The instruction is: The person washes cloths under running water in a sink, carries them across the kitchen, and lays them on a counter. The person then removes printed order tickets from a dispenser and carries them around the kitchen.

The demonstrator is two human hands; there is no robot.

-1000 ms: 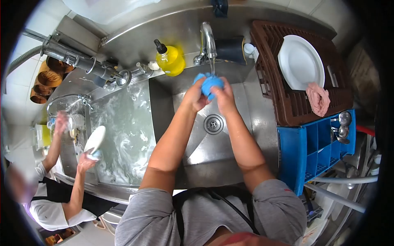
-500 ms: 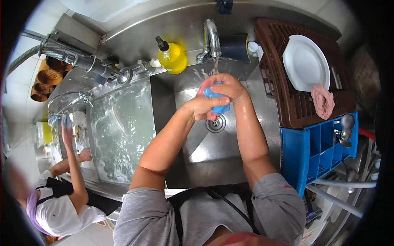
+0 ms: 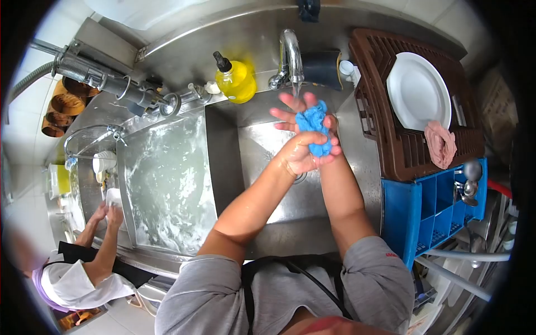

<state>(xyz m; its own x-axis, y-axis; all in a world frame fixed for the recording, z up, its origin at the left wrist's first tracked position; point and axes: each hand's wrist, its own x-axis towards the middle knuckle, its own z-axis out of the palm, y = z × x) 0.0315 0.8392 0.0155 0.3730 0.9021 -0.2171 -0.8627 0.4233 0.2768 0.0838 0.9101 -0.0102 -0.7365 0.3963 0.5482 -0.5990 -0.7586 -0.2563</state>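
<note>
A crumpled blue cloth sits between my two hands, over the right basin of the steel sink. My left hand is closed on the cloth's lower part, thumb across its front. Behind the cloth, my right hand has its fingers spread toward the left, with the cloth lying against its palm. Water runs from the tap just above my right fingers. Part of the drain shows beside my left wrist.
A yellow soap bottle stands behind the sink. The left basin holds cloudy water. At right are a brown rack with a white plate and pink cloth, and a blue cutlery holder. A co-worker's hands are far left.
My right fingers have spread out, and the bunched blue cloth shows more fully. My left hand has shifted slightly right. The co-worker's raised hand has come down to a white dish.
</note>
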